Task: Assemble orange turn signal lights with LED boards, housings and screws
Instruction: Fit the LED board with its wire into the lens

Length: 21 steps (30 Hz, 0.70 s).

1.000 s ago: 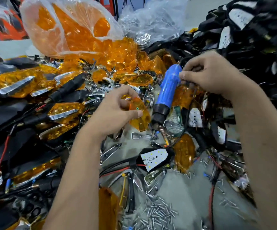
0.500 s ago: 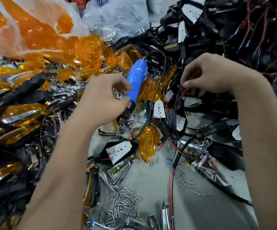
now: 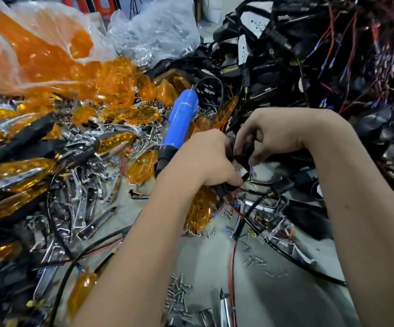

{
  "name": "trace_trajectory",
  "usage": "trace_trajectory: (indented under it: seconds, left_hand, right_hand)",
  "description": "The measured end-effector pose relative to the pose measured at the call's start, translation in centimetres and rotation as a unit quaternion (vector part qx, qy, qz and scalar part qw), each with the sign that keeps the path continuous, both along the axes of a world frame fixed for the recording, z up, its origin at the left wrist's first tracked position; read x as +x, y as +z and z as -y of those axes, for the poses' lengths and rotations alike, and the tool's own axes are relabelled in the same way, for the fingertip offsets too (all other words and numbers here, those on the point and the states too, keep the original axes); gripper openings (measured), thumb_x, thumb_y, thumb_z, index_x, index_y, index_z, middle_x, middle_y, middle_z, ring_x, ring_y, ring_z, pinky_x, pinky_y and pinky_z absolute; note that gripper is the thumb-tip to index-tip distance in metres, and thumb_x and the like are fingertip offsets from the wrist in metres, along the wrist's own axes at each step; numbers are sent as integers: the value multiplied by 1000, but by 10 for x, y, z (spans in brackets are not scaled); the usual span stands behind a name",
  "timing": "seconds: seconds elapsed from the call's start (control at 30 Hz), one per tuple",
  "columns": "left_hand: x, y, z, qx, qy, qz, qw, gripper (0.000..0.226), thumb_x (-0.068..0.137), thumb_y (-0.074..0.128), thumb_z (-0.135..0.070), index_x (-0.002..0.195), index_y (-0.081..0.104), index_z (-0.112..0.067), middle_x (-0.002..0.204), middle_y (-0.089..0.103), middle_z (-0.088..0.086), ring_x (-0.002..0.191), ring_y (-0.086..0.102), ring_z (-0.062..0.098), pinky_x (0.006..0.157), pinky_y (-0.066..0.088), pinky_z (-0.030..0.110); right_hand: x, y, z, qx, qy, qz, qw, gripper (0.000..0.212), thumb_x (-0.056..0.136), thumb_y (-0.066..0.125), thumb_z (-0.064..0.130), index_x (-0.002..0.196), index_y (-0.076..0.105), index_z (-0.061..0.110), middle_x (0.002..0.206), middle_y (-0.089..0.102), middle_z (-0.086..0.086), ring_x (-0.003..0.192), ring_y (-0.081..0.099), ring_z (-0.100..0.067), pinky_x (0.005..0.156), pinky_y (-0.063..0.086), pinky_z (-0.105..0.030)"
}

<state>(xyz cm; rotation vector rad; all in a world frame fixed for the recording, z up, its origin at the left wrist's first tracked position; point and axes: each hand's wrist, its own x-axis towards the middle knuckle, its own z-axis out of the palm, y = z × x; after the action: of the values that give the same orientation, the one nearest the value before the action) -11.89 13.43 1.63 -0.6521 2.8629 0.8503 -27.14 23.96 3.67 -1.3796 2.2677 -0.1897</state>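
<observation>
My left hand and my right hand meet at the centre of the view. Together they hold a black housing with a white LED board. My left fingers curl under it, and my right fingertips pinch its black top part. Most of the housing is hidden by the fingers. A blue electric screwdriver lies just left of my left hand, tip down. Loose orange lenses lie around it, and one orange lens sits below my left wrist. Several screws lie scattered on the grey table.
A plastic bag of orange lenses and a clear bag of chrome parts stand at the back. Chrome trims and finished lights are piled at the left. Black housings with red and black wires fill the right. Grey table surface shows near me.
My left hand has moved right, away from the screwdriver, and joined my right hand. Both hands now hold the black housing with the LED board. The view has shifted.
</observation>
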Motion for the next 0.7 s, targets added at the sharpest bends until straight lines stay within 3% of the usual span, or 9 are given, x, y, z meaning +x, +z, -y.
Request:
trace_trajectory:
  seconds: [0.07,0.17,0.23,0.3,0.37,0.47,0.6,0.7]
  left_hand:
    - [6,2,7,44,7,-16,999,34,73,92,-32,93,67,-23,81,63,-4,71,59,14,55,41,27]
    - [14,5,19,74,12,-27,997,33,77,89,-20,101,67,-24,87,67,-1,78,63,19,65,52,31]
    - [21,5,29,93,37,-53,994,30,78,87,-9,99,70,-23,95,71,4,87,69,23,77,59,37]
    - [31,2,39,178,97,-131,970,26,81,80,5,92,73,-17,98,73,9,82,75,22,74,63,36]
    - [40,0,48,299,171,-228,911,25,85,73,14,88,73,-11,99,74,15,69,76,20,65,63,27]
    - [47,-2,64,350,241,-353,834,25,87,74,9,84,76,-16,87,77,8,70,75,19,70,64,32]
    - [55,-1,75,401,263,-468,742,14,91,70,5,91,73,-8,79,74,4,69,70,14,69,57,27]
    - [59,4,85,444,299,-535,653,11,96,67,2,89,68,-6,77,68,5,61,62,11,62,53,24]
  right_hand:
    - [1,0,0,-25,0,4,1000,25,74,94,28,86,79,44,59,56,15,51,49,-3,51,39,-14]
    - [3,4,1,-73,19,6,997,20,72,93,34,84,80,43,85,67,18,73,58,3,71,44,-23]
    - [5,6,3,-89,30,16,995,20,74,92,36,89,79,43,83,67,21,71,57,4,69,44,-20]
    - [9,7,7,-102,42,36,993,24,76,91,33,96,78,38,82,69,19,63,54,2,61,44,-14]
    - [14,7,14,-137,46,43,989,23,81,89,25,100,78,32,78,69,15,56,52,2,55,40,-8]
    - [26,14,32,-217,33,6,975,15,85,84,20,99,78,21,63,64,15,51,52,5,52,38,-7]
    - [50,34,57,-253,54,-55,964,24,86,83,26,102,77,10,77,67,4,56,52,9,56,40,-9]
    - [75,44,76,-283,53,-51,956,27,87,81,33,97,76,8,84,72,-7,59,51,-1,57,40,-13]
